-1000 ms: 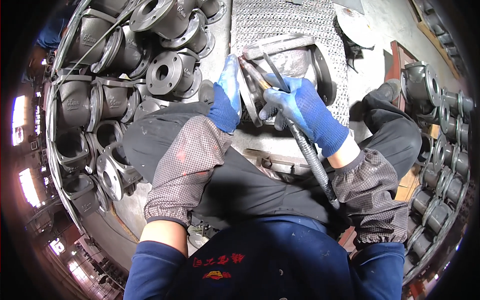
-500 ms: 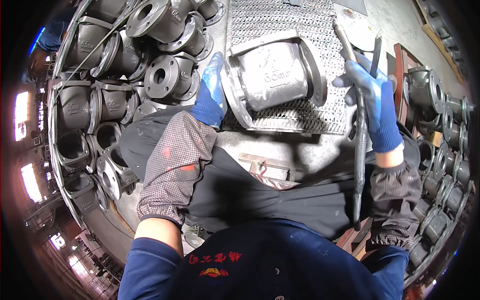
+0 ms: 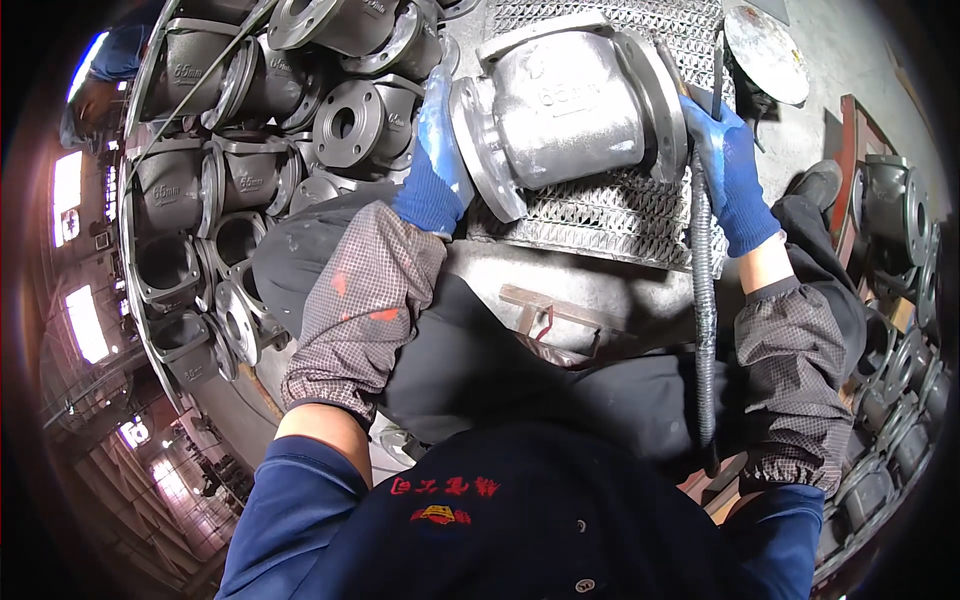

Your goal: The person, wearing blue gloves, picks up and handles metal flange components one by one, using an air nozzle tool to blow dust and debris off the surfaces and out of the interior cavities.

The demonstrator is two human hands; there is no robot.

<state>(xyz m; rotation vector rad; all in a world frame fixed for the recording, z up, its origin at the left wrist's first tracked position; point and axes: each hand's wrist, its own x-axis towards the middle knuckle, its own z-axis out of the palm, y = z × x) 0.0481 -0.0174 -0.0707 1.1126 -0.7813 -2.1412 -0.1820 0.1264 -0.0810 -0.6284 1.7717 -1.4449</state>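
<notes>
Head view: a grey cast valve body [image 3: 575, 105] with flanged ends lies on its side at the upper centre of the frame, resting on a perforated metal grate [image 3: 610, 215]. The left hand [image 3: 435, 150], in a blue glove, presses flat against the body's left flange, steadying it. The right hand [image 3: 730, 170], also gloved in blue, is closed around a slim rod-like tool [image 3: 716, 75] fed by a ribbed hose [image 3: 704, 300], held just beside the right flange. The step looks like positioning: the casting is braced and the tool is off the metal. The next move likely calls for bringing the tool tip to the flange while the left hand keeps the body from rolling. A stack of similar valve castings [image 3: 250, 150] fills the upper left.
</notes>
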